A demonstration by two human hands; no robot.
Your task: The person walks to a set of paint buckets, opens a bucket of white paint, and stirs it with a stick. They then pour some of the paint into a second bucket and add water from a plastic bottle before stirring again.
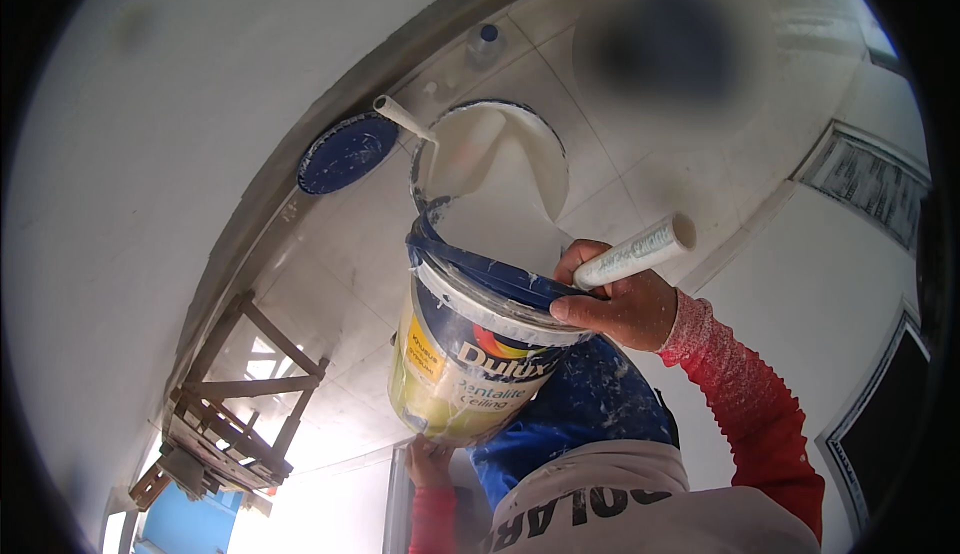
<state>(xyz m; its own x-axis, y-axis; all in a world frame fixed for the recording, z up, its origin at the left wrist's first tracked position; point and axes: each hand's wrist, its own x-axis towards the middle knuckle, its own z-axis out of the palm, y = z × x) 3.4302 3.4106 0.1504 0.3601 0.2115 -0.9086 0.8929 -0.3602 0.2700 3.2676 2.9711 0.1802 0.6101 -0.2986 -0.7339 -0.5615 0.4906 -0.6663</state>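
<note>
The person's right hand (625, 304) has its thumb and fingers clamped on a tilted paint bucket (475, 364) near its mouth, beside a jutting white pipe (640, 251), while the left hand (430, 462) touches it from below, fingers too hidden to tell how they are set. White paint (495, 224) runs into a second bucket (545, 144) on the tiled floor (350, 284), near a blue lid (348, 154).

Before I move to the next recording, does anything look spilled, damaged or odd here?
Mostly mess: white spatter marks the blue rim of the tilted bucket, the blue lid and the red right sleeve. Oddest is a dark, blurred patch at upper right, obscuring part of the floor; its cause is unclear.
</note>
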